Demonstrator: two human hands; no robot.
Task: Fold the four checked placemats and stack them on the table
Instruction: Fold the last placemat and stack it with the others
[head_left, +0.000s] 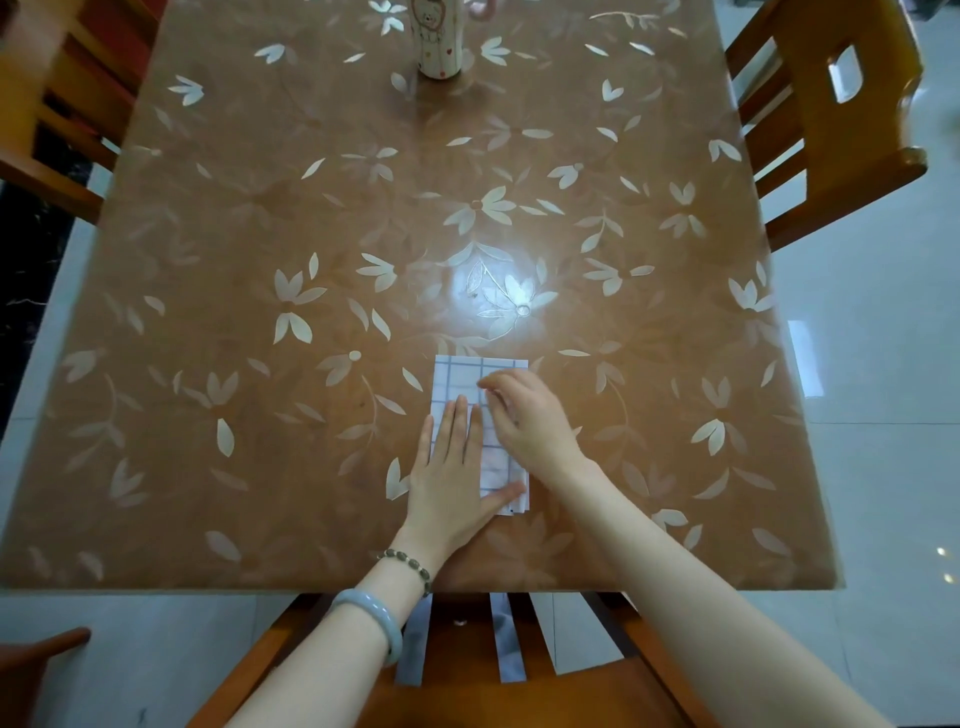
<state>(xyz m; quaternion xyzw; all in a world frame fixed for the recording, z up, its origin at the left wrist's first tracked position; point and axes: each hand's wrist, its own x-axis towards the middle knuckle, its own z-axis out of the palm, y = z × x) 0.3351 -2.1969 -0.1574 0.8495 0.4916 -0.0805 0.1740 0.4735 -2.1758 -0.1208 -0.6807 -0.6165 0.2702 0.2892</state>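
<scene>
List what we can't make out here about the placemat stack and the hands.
How many placemats are in the folded stack: the head view sees it from above, and the left hand and right hand cover much of it.
Whether the right hand pinches the cloth or only touches it: its curled fingers hide the contact.
Top of the patterned cup: cut off by the upper frame edge.
</scene>
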